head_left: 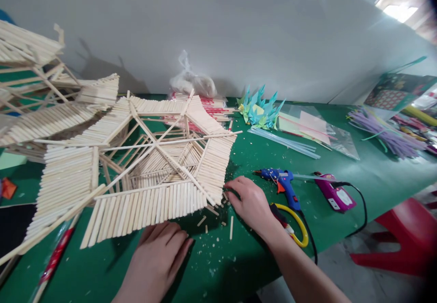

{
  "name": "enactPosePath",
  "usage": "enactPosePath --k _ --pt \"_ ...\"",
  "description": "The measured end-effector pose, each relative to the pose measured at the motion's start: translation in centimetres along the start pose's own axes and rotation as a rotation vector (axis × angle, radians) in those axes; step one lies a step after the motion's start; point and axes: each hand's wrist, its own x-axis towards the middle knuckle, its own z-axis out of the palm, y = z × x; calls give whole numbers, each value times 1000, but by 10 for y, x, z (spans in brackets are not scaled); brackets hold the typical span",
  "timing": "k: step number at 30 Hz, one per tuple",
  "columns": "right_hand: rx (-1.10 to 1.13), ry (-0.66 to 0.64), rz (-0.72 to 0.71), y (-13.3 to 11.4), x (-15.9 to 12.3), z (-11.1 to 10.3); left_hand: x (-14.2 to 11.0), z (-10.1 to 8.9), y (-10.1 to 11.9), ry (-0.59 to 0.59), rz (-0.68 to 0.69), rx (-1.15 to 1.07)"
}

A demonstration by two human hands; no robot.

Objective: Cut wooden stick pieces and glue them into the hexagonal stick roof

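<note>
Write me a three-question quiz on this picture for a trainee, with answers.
1. True or false: the blue glue gun lies on the green table, held by neither hand.
2. What is nearest the fingertips of the right hand?
a) the plastic bag
b) the wooden stick model
c) the pink paper
3. Fill in: the stool beside the table is ____.

Key: 1 true; 2 b; 3 red.

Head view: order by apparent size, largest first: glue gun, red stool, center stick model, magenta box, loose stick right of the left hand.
1. Center stick model
2. Red stool, visible part only; it runs into the dark edge
3. Glue gun and magenta box, too close to rank
4. Loose stick
</note>
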Motion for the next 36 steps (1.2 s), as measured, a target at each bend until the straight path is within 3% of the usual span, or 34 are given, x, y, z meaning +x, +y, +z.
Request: enactPosePath --k 6,11,16,20,22,25,33,36 --pt "-103 -150 -45 -6 13 -2 1 -3 2 31 -9 -33" --pt "-75 -171 -30 -7 10 -2 0 -7 3 74 -25 -75" --pt "95 -151 30 -14 -8 -20 6 -16 21 193 -83 -387" --pt "329 -237 0 -28 -29 -35 22 -28 47 -79 -339 -925" --pt "493 -255 -4 -34 -35 -38 28 -33 56 -159 -413 -1124" --pt "621 -219 -5 -38 -40 -41 30 -38 62 -176 -473 -1291" --pt "629 -212 -11 -45 -41 -44 28 -41 66 -138 -600 -1476" --pt "595 -95 1 -45 -44 -39 31 -40 68 -126 -654 -1629"
